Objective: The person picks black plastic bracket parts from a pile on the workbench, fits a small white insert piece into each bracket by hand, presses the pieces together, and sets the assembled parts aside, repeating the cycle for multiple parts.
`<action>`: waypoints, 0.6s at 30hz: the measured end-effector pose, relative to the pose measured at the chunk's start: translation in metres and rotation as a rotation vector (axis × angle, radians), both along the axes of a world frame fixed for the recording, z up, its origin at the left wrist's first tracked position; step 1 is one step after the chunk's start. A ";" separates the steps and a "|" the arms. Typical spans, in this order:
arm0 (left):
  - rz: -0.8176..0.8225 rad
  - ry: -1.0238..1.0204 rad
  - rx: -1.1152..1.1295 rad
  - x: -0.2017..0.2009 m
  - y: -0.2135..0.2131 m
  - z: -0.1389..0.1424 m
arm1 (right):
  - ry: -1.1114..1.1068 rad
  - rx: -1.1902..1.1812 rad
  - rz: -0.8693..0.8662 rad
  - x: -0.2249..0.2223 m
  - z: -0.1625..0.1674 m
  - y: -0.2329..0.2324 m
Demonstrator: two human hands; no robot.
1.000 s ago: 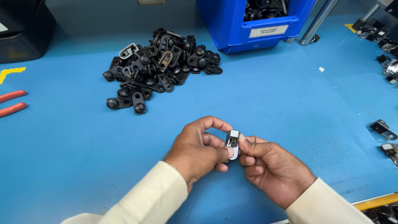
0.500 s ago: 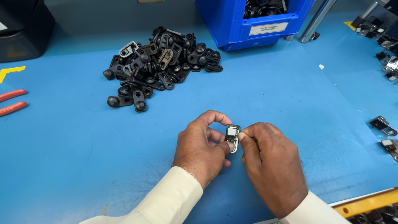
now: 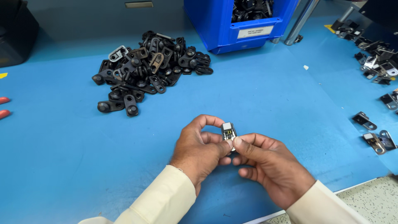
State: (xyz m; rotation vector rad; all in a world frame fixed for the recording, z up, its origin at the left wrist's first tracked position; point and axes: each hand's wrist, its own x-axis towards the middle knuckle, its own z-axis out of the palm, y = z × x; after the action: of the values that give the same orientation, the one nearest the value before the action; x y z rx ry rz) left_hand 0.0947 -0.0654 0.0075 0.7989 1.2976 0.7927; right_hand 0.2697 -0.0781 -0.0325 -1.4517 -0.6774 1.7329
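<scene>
Head view looks down on a blue worktable (image 3: 74, 166), with a blue bin (image 3: 224, 25) of dark parts at its far edge and a loose heap of black metal brackets (image 3: 151, 70) lying left of centre; more brackets (image 3: 375, 62) are strewn along the right side. Near the front edge, both hands meet over the table — the left hand (image 3: 199, 151) and right hand (image 3: 271, 170) each pinch one small metal clip (image 3: 228, 132), fingers and thumbs closed on it, held just above the surface. It looks like a fitting or inspection step on this single piece. Any further handling would call for a steady two-handed pinch — the part is small.
</scene>
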 end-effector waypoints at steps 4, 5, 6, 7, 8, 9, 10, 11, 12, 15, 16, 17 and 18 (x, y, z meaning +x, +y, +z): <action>-0.041 0.114 0.018 0.004 -0.001 0.004 | 0.133 -0.085 -0.012 0.004 -0.008 0.004; -0.037 0.128 0.034 0.006 -0.001 0.005 | 0.172 -0.099 -0.033 0.004 -0.009 0.004; -0.033 0.141 0.050 0.007 -0.001 0.006 | 0.211 -0.113 -0.053 0.004 -0.008 0.004; -0.039 0.134 0.047 0.007 0.000 0.007 | 0.249 -0.128 -0.074 0.003 -0.007 0.003; -0.044 0.127 0.041 0.007 0.000 0.007 | 0.217 -0.111 -0.036 0.003 -0.005 0.002; -0.048 0.120 0.032 0.007 0.001 0.006 | 0.184 -0.097 0.003 0.004 -0.003 0.001; -0.063 0.125 0.048 0.006 0.001 0.005 | 0.153 -0.082 0.040 0.004 -0.001 0.001; -0.079 0.129 0.066 0.004 0.001 0.004 | 0.149 -0.074 0.046 0.004 0.001 0.000; -0.095 0.132 0.086 0.002 0.003 0.002 | 0.143 -0.065 0.052 0.005 0.002 0.000; -0.178 0.171 0.184 0.002 0.002 -0.002 | 0.098 -0.073 0.066 0.007 0.001 0.002; -0.179 0.168 0.172 0.001 0.002 -0.003 | 0.079 -0.083 0.068 0.008 0.001 0.003; -0.181 0.166 0.159 0.001 0.001 -0.004 | 0.062 -0.084 0.051 0.009 0.000 0.004; -0.181 0.164 0.145 0.000 0.001 -0.004 | 0.046 -0.086 0.035 0.009 0.000 0.005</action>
State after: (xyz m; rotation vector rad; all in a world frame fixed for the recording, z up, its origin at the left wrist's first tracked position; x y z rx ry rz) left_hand 0.0952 -0.0645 0.0036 1.1004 1.3011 0.6928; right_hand 0.2783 -0.0733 -0.0328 -1.4606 -0.6139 1.8368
